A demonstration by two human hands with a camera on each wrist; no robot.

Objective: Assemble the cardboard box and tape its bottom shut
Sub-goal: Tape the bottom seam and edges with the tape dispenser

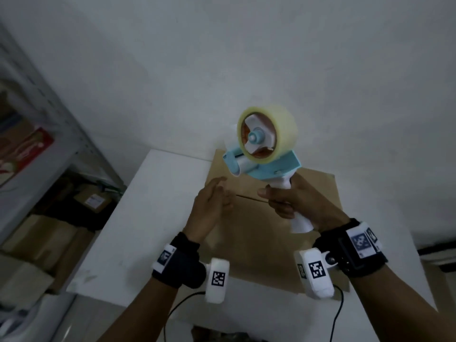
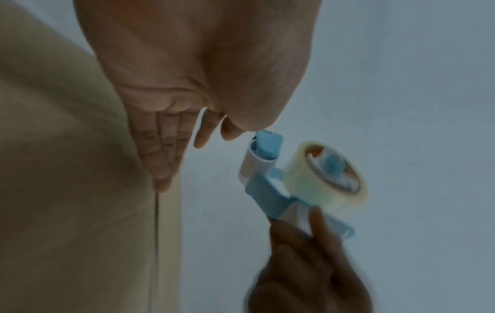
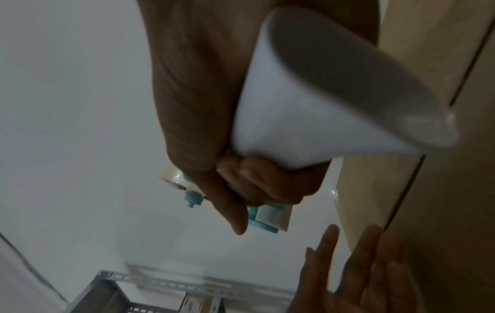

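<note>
The cardboard box stands on the white table, its flaps folded flat with a seam across the top. My right hand grips the white handle of a blue and white tape dispenser and holds it up above the box's far edge. A clear tape roll sits on it. My left hand hovers open above the box's left part, fingers straight, near the dispenser's front end. In the left wrist view the left fingers lie close to the box seam and the dispenser.
A grey metal shelf rack with cardboard boxes stands left of the table. A white wall rises right behind the table. Cables hang from the wrist cameras at the near table edge.
</note>
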